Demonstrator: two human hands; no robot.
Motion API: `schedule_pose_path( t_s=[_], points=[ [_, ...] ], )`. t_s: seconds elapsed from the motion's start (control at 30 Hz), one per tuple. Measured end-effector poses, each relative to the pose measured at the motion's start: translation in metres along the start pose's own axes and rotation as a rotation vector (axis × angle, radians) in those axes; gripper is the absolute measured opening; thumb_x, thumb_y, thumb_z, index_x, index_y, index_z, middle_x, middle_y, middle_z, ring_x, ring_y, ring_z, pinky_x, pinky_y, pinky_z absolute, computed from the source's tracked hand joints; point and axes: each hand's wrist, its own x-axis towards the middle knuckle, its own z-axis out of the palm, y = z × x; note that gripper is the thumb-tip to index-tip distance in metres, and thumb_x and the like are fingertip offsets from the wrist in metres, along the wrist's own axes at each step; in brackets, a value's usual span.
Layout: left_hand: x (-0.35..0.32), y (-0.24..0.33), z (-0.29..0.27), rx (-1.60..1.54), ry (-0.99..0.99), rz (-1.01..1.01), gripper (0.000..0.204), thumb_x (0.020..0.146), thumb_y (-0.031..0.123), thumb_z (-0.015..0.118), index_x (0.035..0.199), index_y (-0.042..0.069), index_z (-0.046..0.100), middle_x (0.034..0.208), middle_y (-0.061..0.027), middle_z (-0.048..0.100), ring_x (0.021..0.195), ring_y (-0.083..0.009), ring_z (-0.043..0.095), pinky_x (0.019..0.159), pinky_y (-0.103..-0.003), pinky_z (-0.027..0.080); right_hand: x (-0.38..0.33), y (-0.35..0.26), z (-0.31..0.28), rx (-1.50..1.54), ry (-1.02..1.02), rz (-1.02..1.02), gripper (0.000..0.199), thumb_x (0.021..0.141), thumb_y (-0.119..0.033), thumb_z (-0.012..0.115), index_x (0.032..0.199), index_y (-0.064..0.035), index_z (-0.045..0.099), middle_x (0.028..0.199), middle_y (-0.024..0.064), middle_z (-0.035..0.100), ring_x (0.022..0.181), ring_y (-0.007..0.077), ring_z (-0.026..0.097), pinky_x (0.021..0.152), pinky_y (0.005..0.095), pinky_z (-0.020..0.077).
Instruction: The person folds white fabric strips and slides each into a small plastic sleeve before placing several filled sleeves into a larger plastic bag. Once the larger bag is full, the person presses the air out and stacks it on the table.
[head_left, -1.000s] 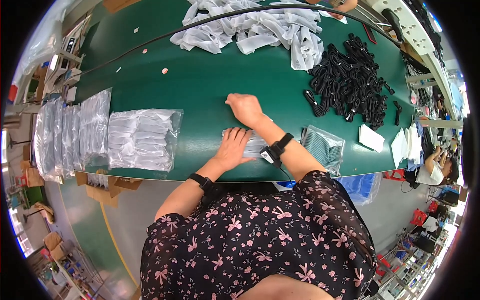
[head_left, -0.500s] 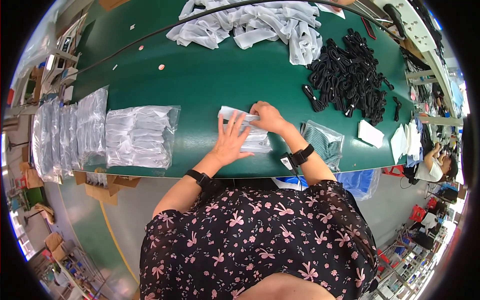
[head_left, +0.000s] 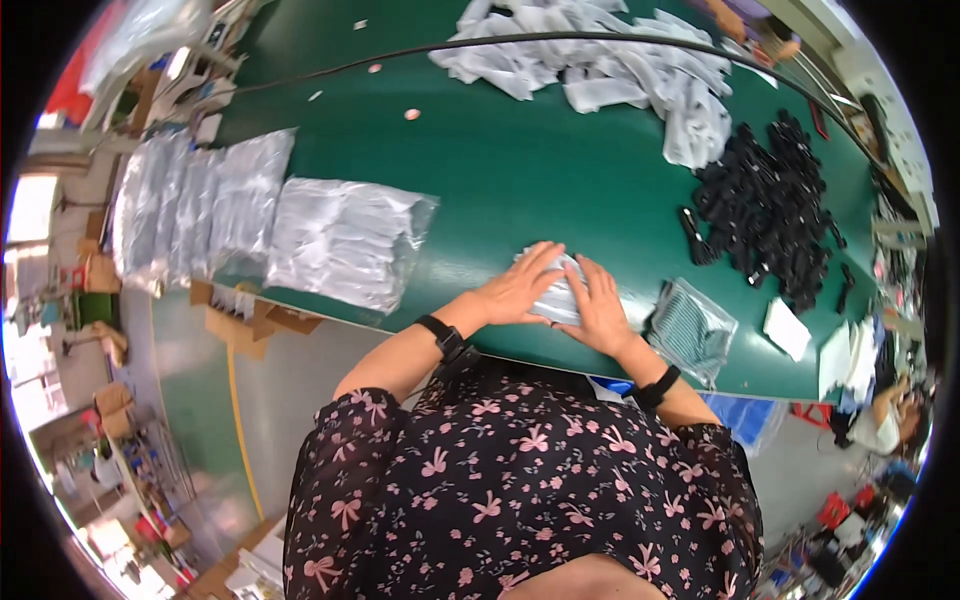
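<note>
A small stack of whitish translucent plastic pouches (head_left: 562, 297) lies on the green table near its front edge. My left hand (head_left: 518, 289) lies flat across the stack's left side, fingers stretched toward the far right. From the right, my right hand (head_left: 602, 312) rests on the same stack with its fingers extended. Much of the stack is hidden under both hands, and what the pouches contain cannot be made out. Close to my right wrist is a clear bag with dark green striped contents (head_left: 690, 330).
Filled clear bags (head_left: 345, 240) stand in a row at the left. Loose whitish pouches (head_left: 600, 60) are heaped at the back, coiled black cables (head_left: 765, 205) at the right. A black cable (head_left: 560, 37) spans overhead. White papers (head_left: 787, 328) lie at the front right.
The view has turned, shifting the table's contents rightward. My right hand has gone from pinching the stack's far edge to lying flat on its right side; my left hand now reaches across its left.
</note>
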Motion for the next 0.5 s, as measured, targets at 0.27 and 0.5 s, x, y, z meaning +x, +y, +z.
schedule_pose_path(
  t_s=[0.27,0.5],
  points=[
    [-0.012,-0.011,-0.005,0.109,-0.036,0.041,0.078,0.072,0.032,0.079,0.132,0.002,0.04,0.145,-0.0226,0.029,0.136,-0.0445,0.026,0.113,-0.051,0.028,0.005,0.009,0.026,-0.009,0.013,-0.051,0.09,0.067,-0.021,0.081,0.142,-0.0021,0.035,0.127,0.0287,0.04,0.111,0.0447,0.044,0.093,0.0513,0.041],
    [-0.075,0.022,-0.088,0.439,0.496,-0.465,0.079,0.063,0.041,0.081,0.125,0.003,0.049,0.128,-0.0204,0.042,0.119,-0.0397,0.041,0.096,-0.052,0.035,0.03,-0.004,0.017,0.074,0.097,0.041,0.089,0.068,-0.018,0.081,0.143,-0.0026,0.034,0.123,0.0289,0.044,0.107,0.0444,0.046,0.088,0.0483,0.0451]
  ],
)
